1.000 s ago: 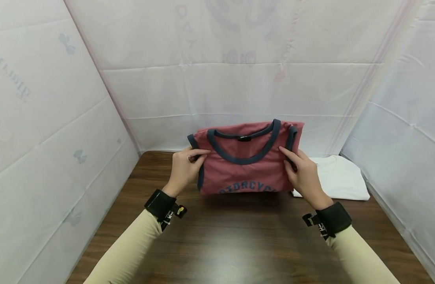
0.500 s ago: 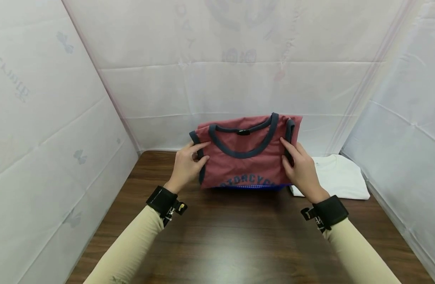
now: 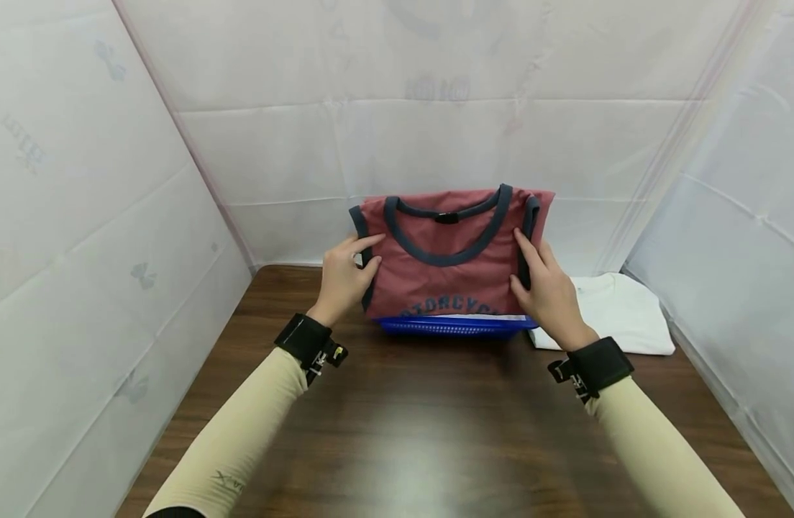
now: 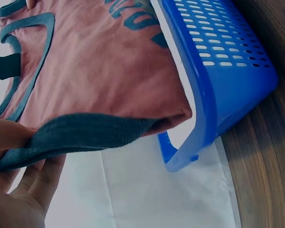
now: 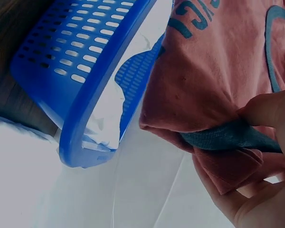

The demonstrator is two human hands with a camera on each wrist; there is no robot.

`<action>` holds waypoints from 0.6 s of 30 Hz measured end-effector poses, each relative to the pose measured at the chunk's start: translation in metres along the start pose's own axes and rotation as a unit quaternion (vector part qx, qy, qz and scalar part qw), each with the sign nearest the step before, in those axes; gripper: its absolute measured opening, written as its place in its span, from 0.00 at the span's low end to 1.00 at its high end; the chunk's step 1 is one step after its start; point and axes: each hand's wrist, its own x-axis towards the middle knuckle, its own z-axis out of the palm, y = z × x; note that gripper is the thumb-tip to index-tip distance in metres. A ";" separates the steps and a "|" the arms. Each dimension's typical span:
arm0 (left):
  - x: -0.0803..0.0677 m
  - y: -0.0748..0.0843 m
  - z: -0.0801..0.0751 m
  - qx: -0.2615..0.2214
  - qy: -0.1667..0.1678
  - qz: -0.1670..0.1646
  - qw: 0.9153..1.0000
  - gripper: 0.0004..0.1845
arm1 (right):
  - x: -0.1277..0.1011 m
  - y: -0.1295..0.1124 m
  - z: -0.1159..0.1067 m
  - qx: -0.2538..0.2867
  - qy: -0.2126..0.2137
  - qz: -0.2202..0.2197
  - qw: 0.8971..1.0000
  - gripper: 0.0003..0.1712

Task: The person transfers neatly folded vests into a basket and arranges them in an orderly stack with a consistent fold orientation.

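The left hand (image 3: 344,277) pinches the folded red shirt (image 3: 445,259) by its dark-trimmed left edge, thumb above, fingers (image 4: 35,183) beneath. The shirt hangs between both hands, just over the blue basket (image 3: 452,327). The right hand (image 3: 544,291) pinches the right edge; a white garment (image 3: 620,316) lies beyond it on the tabletop (image 3: 436,432).

Red navy-trimmed shirt (image 3: 449,273), blue perforated basket (image 3: 452,327)

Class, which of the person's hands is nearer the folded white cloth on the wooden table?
Right. The right hand grips the shirt beside the folded white cloth; the left hand is across the shirt.
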 end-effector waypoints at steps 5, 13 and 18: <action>0.005 -0.003 0.004 0.004 -0.009 -0.004 1.000 0.20 | 0.002 0.004 0.000 0.006 -0.022 0.012 1.000 0.46; 0.011 -0.011 0.012 0.010 -0.036 -0.028 0.999 0.20 | 0.008 0.009 0.003 0.031 -0.058 0.036 0.997 0.45; 0.015 -0.013 0.015 0.017 -0.041 -0.038 0.998 0.19 | 0.011 0.012 0.009 0.042 -0.062 0.044 0.996 0.45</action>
